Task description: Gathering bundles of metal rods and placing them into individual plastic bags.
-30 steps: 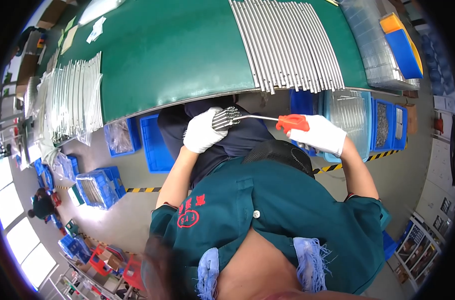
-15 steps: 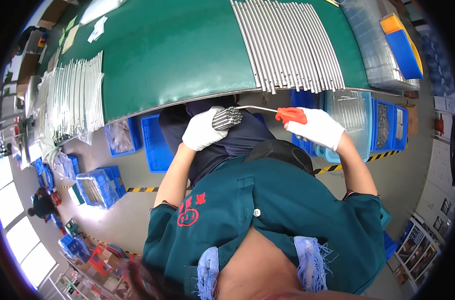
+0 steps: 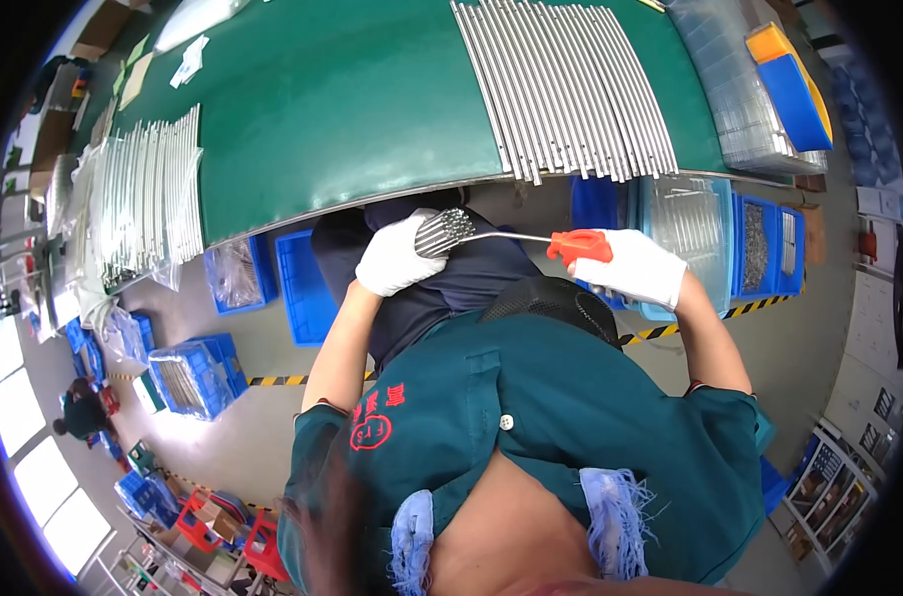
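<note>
In a white glove, my left hand (image 3: 394, 261) is closed round a bundle of thin metal rods (image 3: 443, 234), whose ends stick out toward the right, over my lap. My right hand (image 3: 645, 270), gloved too, grips a red air blow gun (image 3: 578, 246). Its long, thin, slightly bent metal nozzle (image 3: 511, 235) reaches left, and the tip is at the rod ends; whether it touches them I cannot tell. Any hose on the gun is hidden.
Ahead lies a green-topped table (image 3: 342, 119). On it are a row of long metal tubes (image 3: 570, 94), plastic-wrapped tubes (image 3: 143, 194) at left and clear plastic boxes (image 3: 734, 89) at right. Blue bins (image 3: 302, 288) stand below; a person (image 3: 84, 409) is far off at left.
The blow gun and its nozzle have dropped slightly toward me, the nozzle tip shifting from the top of the rod ends to their right side. My left hand still holds the bundle.
</note>
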Action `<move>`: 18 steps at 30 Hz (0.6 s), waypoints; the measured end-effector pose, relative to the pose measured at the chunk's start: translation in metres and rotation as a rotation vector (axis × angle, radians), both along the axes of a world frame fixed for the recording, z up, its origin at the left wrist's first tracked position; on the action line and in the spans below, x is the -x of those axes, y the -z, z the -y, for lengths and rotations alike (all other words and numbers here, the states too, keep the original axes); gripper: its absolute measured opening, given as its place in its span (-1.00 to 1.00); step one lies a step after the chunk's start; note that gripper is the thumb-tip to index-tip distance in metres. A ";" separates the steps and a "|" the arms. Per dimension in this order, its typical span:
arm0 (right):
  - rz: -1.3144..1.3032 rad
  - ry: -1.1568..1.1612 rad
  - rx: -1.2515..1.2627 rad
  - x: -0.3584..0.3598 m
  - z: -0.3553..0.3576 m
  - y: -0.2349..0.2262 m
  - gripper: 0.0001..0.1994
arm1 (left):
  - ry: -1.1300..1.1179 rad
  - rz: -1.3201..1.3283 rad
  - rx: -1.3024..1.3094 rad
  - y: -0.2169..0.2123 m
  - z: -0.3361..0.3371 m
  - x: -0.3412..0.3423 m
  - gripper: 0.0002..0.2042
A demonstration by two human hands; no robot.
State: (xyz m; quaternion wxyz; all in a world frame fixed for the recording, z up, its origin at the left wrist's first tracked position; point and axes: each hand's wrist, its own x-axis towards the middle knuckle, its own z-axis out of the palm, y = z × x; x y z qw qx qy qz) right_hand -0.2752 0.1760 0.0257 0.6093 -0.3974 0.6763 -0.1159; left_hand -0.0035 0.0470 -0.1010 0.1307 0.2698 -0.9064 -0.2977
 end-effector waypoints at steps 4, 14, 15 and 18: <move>-0.069 -0.025 0.196 0.004 -0.007 0.008 -0.56 | 0.065 -0.006 0.091 0.000 0.001 0.000 -0.69; -0.212 0.220 0.239 0.035 -0.078 0.036 -0.50 | 0.070 0.001 0.159 0.012 0.000 -0.004 -0.67; -0.305 0.313 0.265 0.041 -0.090 0.044 -0.55 | 0.084 -0.007 0.185 0.014 0.000 -0.003 -0.67; -0.230 0.644 0.010 0.059 -0.130 0.071 -0.65 | 0.139 -0.049 0.248 0.011 0.001 -0.002 -0.66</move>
